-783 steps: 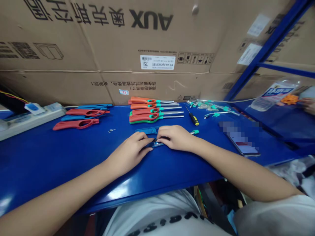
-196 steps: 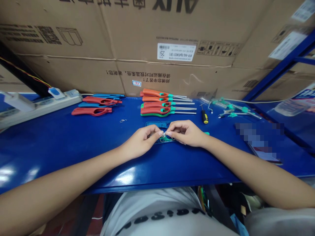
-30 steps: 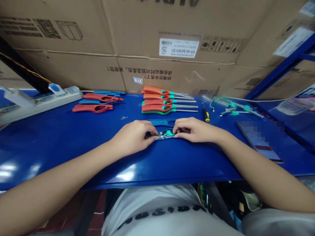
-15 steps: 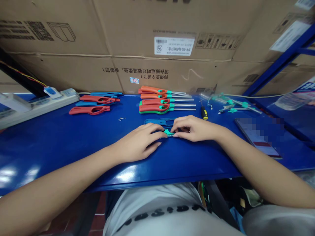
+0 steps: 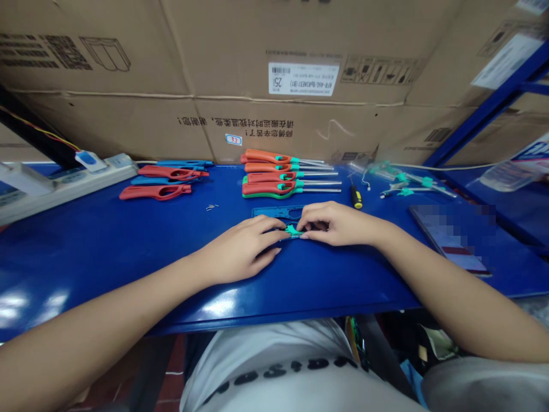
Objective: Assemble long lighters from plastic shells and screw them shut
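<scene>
A small green lighter trigger (image 5: 294,230) lies low over the table between my two hands, with a thin metallic piece along its near edge. My right hand (image 5: 341,223) pinches its right side between thumb and bent fingers. From the left, the fingertips of my left hand (image 5: 240,249) reach the trigger's other end; its thumb stands apart from the fingers. Just beyond them lies a blue lighter shell half (image 5: 272,212), partly covered by my hands. Whatever is under my fingers cannot be made out.
Several lighters with metal tubes (image 5: 272,187) lie in a stack behind. Red and blue shell halves (image 5: 156,192) are at left near a power strip (image 5: 86,186). Small metal pins (image 5: 211,207), a screwdriver (image 5: 356,197), green-and-metal tube assemblies (image 5: 422,187) and a phone (image 5: 461,252) lie around. A cardboard box (image 5: 150,123) stands behind.
Almost nothing differs. The fingers of both hands have shifted slightly at the green trigger.
</scene>
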`<state>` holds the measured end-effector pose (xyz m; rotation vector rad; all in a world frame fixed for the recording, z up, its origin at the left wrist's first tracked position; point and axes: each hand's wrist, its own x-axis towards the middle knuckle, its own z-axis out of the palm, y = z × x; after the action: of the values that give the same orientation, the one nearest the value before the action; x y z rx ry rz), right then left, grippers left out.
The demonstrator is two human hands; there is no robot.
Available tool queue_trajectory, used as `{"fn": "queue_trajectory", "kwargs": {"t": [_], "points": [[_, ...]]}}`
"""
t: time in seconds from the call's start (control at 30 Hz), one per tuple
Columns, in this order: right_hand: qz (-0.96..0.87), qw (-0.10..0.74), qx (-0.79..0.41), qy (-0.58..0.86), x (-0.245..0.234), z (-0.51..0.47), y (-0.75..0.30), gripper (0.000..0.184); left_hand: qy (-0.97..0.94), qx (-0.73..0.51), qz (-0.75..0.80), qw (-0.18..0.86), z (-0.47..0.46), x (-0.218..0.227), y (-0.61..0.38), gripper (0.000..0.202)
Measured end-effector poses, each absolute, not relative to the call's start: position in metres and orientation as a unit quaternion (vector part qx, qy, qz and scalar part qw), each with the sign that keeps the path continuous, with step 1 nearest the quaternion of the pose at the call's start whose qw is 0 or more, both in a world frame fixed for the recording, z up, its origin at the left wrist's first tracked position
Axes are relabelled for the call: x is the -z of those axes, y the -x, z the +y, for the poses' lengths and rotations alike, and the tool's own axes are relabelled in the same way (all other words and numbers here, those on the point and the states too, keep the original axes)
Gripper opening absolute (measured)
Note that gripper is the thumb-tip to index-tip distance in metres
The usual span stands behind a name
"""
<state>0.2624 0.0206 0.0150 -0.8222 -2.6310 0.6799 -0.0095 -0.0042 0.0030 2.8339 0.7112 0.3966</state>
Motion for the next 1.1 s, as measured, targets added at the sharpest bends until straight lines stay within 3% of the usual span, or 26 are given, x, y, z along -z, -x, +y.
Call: {"fn": "queue_trajectory", "kwargs": {"t": [0.43, 0.57, 0.7, 0.97, 1.1], "points": [[-0.914, 0.172, -0.243, 0.275, -0.016, 0.024, -0.266, 0.018, -0.953, -0.166, 0.229, 0.107, 0.000, 0.006, 0.011, 0.038], [-0.915, 0.223, -0.143, 0.304, -0.012, 0.030, -0.268, 0.021, -0.953, -0.172, 0.226, 0.107, 0.002, 0.007, 0.012, 0.039], [-0.912, 0.183, -0.032, 0.367, -0.004, 0.038, -0.274, 0.027, -0.951, -0.186, 0.222, 0.112, 0.003, 0.009, 0.011, 0.037], [-0.908, 0.169, -0.028, 0.383, -0.006, 0.038, -0.275, 0.007, -0.938, -0.234, 0.224, 0.124, -0.001, 0.004, 0.009, 0.029], [-0.877, 0.226, -0.031, 0.423, -0.012, 0.032, -0.269, 0.006, -0.923, -0.283, 0.249, 0.074, -0.001, -0.003, 0.009, 0.028]]}}
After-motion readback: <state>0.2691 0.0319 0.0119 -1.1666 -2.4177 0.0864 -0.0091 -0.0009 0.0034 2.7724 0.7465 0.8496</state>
